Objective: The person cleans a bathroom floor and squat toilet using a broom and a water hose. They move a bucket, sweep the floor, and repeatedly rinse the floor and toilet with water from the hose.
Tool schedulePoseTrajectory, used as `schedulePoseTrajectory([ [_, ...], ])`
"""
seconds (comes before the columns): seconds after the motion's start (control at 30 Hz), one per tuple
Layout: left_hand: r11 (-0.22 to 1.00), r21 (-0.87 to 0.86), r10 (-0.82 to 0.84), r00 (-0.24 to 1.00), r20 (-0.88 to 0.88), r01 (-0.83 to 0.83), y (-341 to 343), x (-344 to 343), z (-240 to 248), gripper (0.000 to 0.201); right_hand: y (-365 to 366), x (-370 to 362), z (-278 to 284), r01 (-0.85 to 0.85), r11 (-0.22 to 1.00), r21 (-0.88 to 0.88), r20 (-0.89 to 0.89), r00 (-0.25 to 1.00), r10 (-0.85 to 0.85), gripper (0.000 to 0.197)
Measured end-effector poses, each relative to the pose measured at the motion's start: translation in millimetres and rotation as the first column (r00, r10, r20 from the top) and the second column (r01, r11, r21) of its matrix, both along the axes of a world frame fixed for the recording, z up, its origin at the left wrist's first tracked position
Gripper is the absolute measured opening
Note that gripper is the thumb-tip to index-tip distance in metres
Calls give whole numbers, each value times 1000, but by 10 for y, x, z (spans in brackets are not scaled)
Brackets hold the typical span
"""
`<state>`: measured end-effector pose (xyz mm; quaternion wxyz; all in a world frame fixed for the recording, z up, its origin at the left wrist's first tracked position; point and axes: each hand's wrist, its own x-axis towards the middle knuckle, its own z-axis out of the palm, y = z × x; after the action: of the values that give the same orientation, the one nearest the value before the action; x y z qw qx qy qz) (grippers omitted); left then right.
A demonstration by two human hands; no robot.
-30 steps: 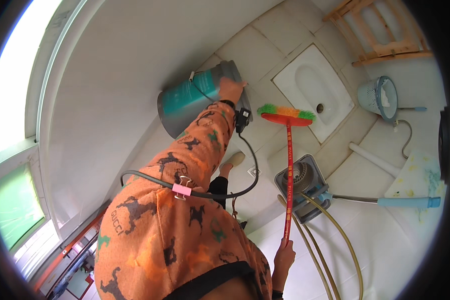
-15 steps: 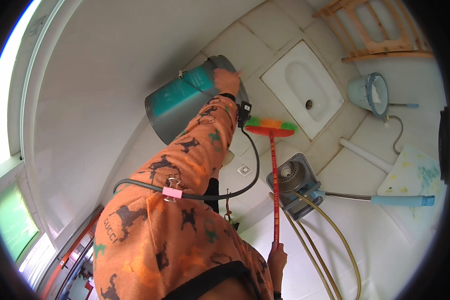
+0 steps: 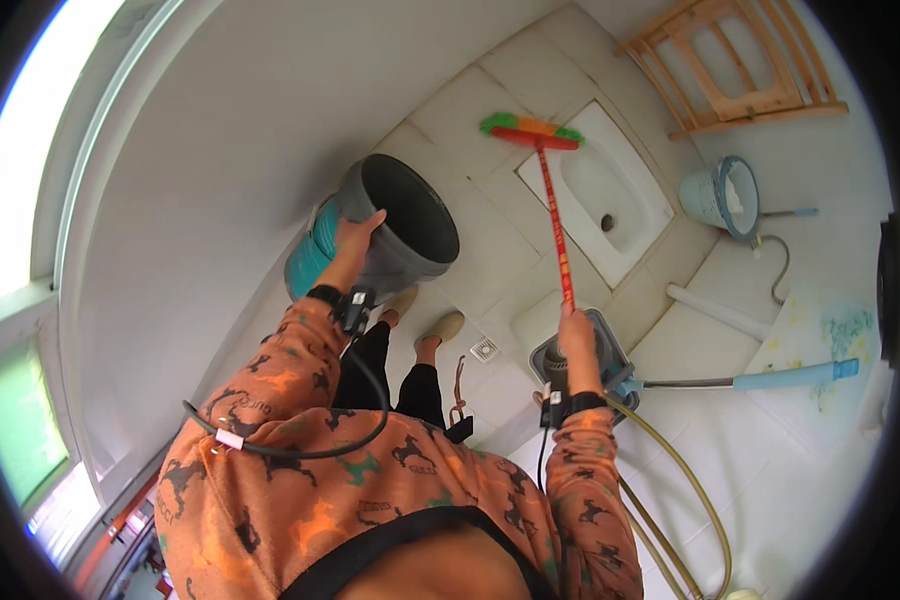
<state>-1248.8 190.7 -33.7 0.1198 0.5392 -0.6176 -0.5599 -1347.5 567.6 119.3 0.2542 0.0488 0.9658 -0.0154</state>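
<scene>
My left hand (image 3: 355,240) grips a large grey bucket (image 3: 395,262) near its rim. A teal label (image 3: 315,245) covers part of its side, and its dark mouth tilts to the right. Nothing can be made out inside. My right hand (image 3: 578,345) is closed round the red handle of a broom (image 3: 557,235). The broom head (image 3: 532,132), red with green and orange bristles, points away from me, over the tiles and the far left edge of a white squat toilet (image 3: 635,235). I cannot tell whether the bristles touch the floor.
Beside my right hand stands a grey mop bucket (image 3: 620,345) with a blue-handled mop (image 3: 790,376). A yellowish hose (image 3: 700,495) runs nearby. Farther off are a pale blue basket (image 3: 708,198) and a wooden rack (image 3: 750,70). A floor drain (image 3: 484,349) lies near my feet (image 3: 442,328).
The grey bucket has come nearer and turned, so its mouth now shows. My right hand has moved forward, pushing the broom head away from me toward the far tiles.
</scene>
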Motion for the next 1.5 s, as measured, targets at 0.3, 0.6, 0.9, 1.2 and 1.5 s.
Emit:
schedulePoseTrajectory([
  [0.3,916,374,129,990,60,-142,-232,1288,1031,57,-41,983,894,-193,967,166,265,953,145,47],
  [0.6,895,382,170,968,185,-230,-576,1959,1140,52,-1223,-471,-95,-103,991,84,-76,991,110,50],
  [0.9,835,463,215,951,222,-297,-614,2685,265,50,-760,749,610,-263,928,263,156,961,228,43],
  [1.2,693,640,267,943,199,-332,-671,3006,50,38,-155,209,410,-529,786,319,233,848,476,42],
  [1.5,565,736,265,927,265,-372,-798,3391,-42,16,-124,914,1718,-361,840,405,189,932,309,44],
])
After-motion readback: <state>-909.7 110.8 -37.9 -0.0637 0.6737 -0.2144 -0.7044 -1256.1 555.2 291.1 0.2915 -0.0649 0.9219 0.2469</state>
